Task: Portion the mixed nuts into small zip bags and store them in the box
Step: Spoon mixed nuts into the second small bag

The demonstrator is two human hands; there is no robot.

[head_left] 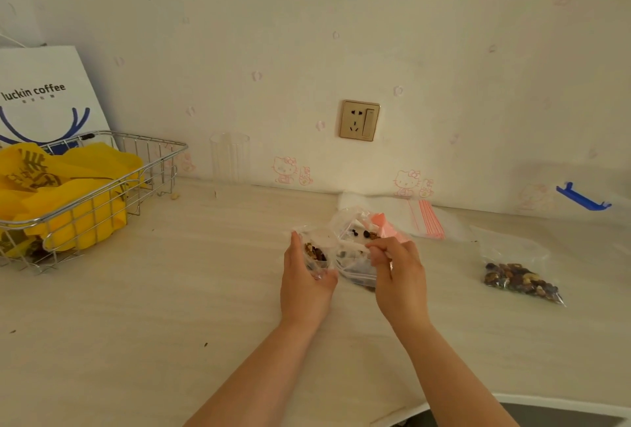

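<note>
One filled bag [520,281] lies at the right. Her left hand [305,285] cups a part-filled small bag [316,252]; her right hand [397,268] pinches nuts above the big nut bag [355,249]. More portions remain, and I see no box.

We have broad open surface [177,290] to the left of and in front of our hands, running bare from the near edge up to the wall, with only a few small crumbs on it. At far left the wire basket [102,187], stuffed with yellow bags [68,194], blocks that corner, and a clear cup [229,157] stands against the wall beside it. Straight ahead, the large nut bag [355,242] and the stack of empty zip bags [409,215] crowd the space between our hands and the wall. To the right, a filled bag of nuts [519,276] lies apart, leaving a bare lane between it and our right hand [397,276].
</note>
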